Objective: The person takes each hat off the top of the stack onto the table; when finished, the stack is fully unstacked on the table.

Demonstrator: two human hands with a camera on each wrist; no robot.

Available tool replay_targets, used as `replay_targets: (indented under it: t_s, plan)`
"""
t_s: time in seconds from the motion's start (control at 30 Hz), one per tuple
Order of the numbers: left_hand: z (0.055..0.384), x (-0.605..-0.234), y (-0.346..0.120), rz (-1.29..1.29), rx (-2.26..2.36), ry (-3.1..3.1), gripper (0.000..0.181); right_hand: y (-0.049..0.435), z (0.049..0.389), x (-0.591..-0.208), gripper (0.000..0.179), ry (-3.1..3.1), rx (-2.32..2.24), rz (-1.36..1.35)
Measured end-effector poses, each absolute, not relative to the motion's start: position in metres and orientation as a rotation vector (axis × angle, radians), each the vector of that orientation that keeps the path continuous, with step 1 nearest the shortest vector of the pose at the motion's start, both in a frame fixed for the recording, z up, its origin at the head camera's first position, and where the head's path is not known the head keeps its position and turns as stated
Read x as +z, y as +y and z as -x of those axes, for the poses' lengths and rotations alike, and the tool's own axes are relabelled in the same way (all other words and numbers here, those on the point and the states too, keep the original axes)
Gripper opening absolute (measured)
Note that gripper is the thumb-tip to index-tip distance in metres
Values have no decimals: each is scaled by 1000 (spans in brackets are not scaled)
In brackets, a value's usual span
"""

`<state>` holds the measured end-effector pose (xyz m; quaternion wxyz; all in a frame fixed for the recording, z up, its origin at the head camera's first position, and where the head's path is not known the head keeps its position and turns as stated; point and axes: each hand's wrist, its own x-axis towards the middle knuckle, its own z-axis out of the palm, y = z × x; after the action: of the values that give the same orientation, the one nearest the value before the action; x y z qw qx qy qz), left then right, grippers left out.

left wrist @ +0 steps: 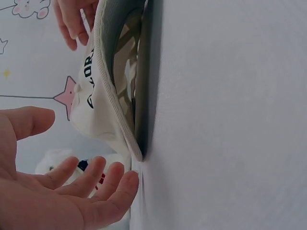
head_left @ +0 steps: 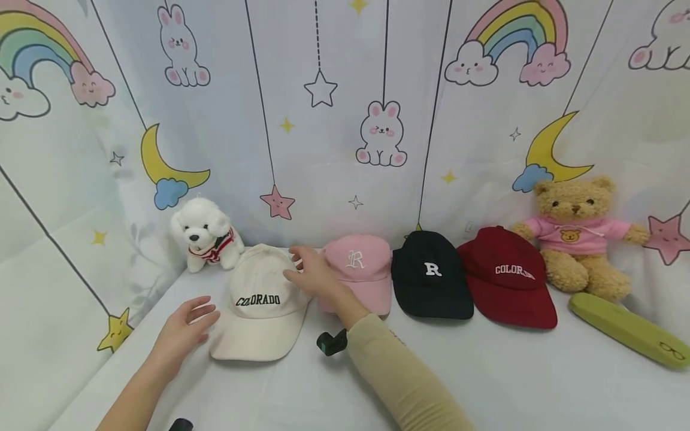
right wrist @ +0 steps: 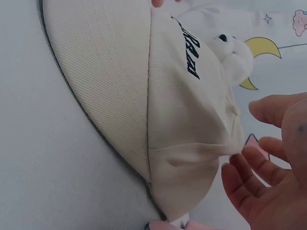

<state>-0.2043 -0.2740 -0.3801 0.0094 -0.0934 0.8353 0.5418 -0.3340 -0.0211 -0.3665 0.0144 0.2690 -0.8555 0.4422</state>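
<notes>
A cream baseball cap (head_left: 264, 287) lettered COLORADO sits on the white table, brim to the front. Left of its brim is my left hand (head_left: 185, 326), fingers spread and slightly bent, nothing in them. In the left wrist view that hand (left wrist: 72, 187) shows its palm beside the cap (left wrist: 93, 115). On the other side my right hand (head_left: 315, 272) reaches over by the crown, thumb and fingers apart. Its fingertips (right wrist: 235, 160) are right at the crown's edge in the right wrist view. A pink cap (head_left: 358, 263) stands partly behind my right forearm.
A black cap (head_left: 433, 275) and a dark red cap (head_left: 507, 275) continue the row rightward. Behind sit a white plush dog (head_left: 202, 230) and a teddy bear (head_left: 574, 239). A green glasses case (head_left: 628, 329) lies at the right. Patterned cloth (head_left: 345, 54) hangs at the back.
</notes>
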Motion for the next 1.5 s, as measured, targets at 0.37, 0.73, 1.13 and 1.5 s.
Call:
replay_targets:
  t_s: [0.37,0.73,1.13,1.5]
  plan:
    - [203,-384,-275,299,1699,2563,68,-35,334,-381,55,-2702,1364,-648]
    - [203,-384,-274,338,1674,2572,69,-36,331,-379,50,-2747,1249,-639]
    - [204,-388,-273,350,1664,2571,74,-30,332,-379,39,-2544,1545,-752]
    - [205,-393,-279,314,1589,2575,82,-32,328,-377,33,-2311,1541,-906]
